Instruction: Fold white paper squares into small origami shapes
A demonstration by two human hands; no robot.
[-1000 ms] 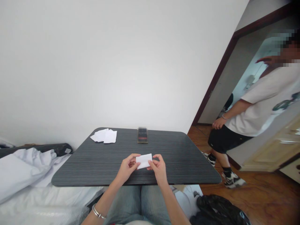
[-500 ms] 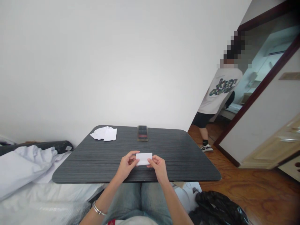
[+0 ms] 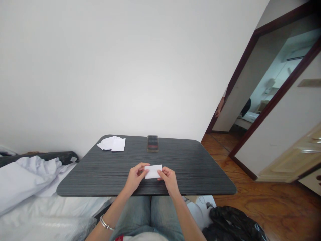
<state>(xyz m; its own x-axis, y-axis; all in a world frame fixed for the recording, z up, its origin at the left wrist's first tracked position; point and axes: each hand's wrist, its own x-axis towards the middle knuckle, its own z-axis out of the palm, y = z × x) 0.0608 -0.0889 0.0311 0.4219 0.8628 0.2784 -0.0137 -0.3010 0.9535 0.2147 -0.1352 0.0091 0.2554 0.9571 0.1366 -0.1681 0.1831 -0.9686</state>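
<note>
Between my two hands is a small white piece of folded paper [image 3: 153, 172], held just above the dark table near its front. My left hand [image 3: 135, 176] pinches its left end, thumb on the near face. The right end is gripped by my right hand [image 3: 169, 179], with the thumb on the face and fingers curled behind. Fingers behind the paper are partly hidden. A bracelet circles my left wrist.
White paper sheets [image 3: 112, 143] lie in a loose pile at the table's [image 3: 185, 167] far left. A phone [image 3: 152, 143] rests at the far middle. White bedding [image 3: 27, 177] is on the left, a black plastic bag [image 3: 233, 222] on the floor at right.
The person in the white shirt has moved left out of the doorway, leaving only an arm at the wall's edge. The paper has tilted slightly and shifted a little left in my hands.
</note>
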